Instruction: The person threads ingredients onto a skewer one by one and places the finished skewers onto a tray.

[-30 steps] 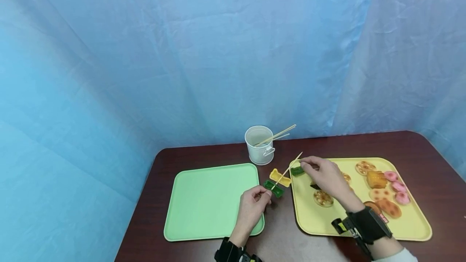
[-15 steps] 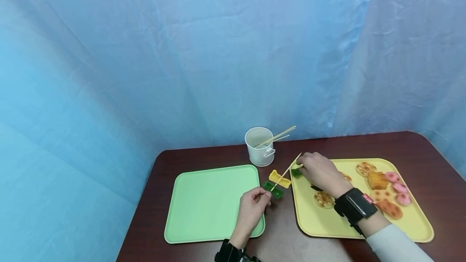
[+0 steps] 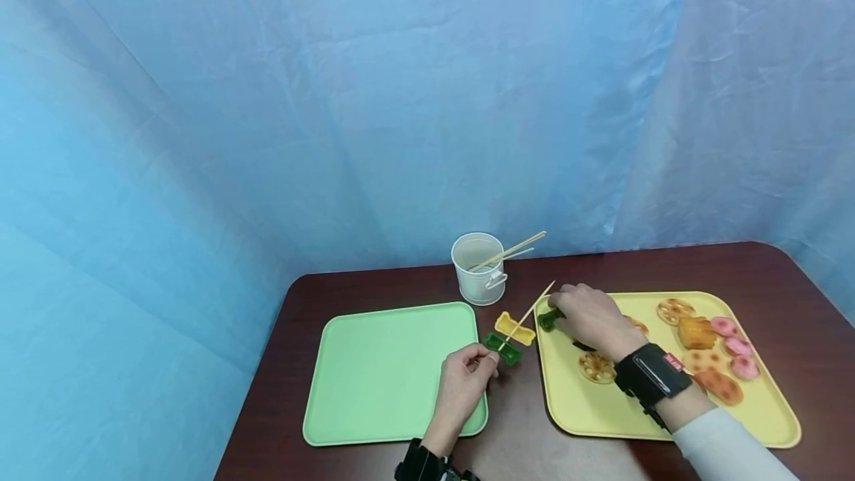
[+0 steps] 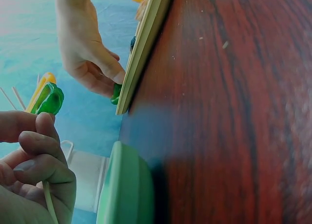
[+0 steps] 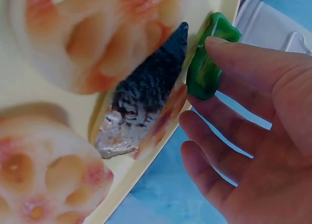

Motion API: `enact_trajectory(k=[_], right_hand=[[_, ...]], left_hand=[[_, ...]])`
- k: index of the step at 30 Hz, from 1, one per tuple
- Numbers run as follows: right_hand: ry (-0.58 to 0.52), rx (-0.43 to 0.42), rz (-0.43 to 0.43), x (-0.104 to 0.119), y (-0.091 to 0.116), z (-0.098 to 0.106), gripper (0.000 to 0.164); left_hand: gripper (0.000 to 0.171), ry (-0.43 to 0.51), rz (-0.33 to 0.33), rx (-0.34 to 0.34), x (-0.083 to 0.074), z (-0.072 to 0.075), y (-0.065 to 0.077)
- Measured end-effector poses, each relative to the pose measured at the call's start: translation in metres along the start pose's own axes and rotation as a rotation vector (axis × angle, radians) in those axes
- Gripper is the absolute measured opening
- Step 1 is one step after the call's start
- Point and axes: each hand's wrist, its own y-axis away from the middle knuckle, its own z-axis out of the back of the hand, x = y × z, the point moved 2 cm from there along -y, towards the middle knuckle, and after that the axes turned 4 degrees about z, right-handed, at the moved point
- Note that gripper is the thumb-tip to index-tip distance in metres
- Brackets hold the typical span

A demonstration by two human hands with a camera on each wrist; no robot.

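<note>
My left hand [image 3: 461, 384] grips the lower end of a wooden skewer [image 3: 533, 309]. Threaded on it are a toy green pepper piece [image 3: 510, 354] nearest the fingers and a toy yellow pepper piece [image 3: 525, 335] beyond. The skewer's bare tip points up and right. At the left edge of the yellow tray [image 3: 561, 418], my right hand [image 3: 593, 321] pinches another green pepper piece [image 5: 204, 78] between thumb and index finger; the other fingers are spread below it. Beside that piece lies a dark-skinned fish piece [image 5: 146, 102], mostly hidden by the hand in the head view.
Lotus root slices [image 3: 597, 367], a yellow-orange block [image 3: 696, 333], pink rounds [image 3: 738, 346] and a brown drumstick-like piece [image 3: 723, 387] lie on the yellow tray. A green tray [image 3: 381, 377] is at left. Behind stands a white bucket [image 3: 476, 286] with several skewers [image 3: 510, 250].
My right wrist has turned and the forearm swung, while the fingers closed around the green pepper piece at the tray's edge. My left hand and the skewer have stayed almost still.
</note>
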Motion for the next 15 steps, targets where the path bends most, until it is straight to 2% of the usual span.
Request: enact_trajectory(k=[5,9,15], right_hand=[[0.034,-0.018,0.014,-0.0018,0.0021,-0.0028,0.01],[0.009,-0.01,0.009,-0.0036,0.0039,-0.0028,0.026],[-0.058,0.02,-0.014,-0.0033,0.0073,0.0046,0.031]], left_hand=[[0.016,0.009,-0.005,0.009,-0.0008,0.0012,0.0008],[0.019,0.013,-0.017,0.018,-0.0027,0.0022,0.0016],[0.02,0.013,-0.016,0.023,-0.0012,0.0019,0.0007]])
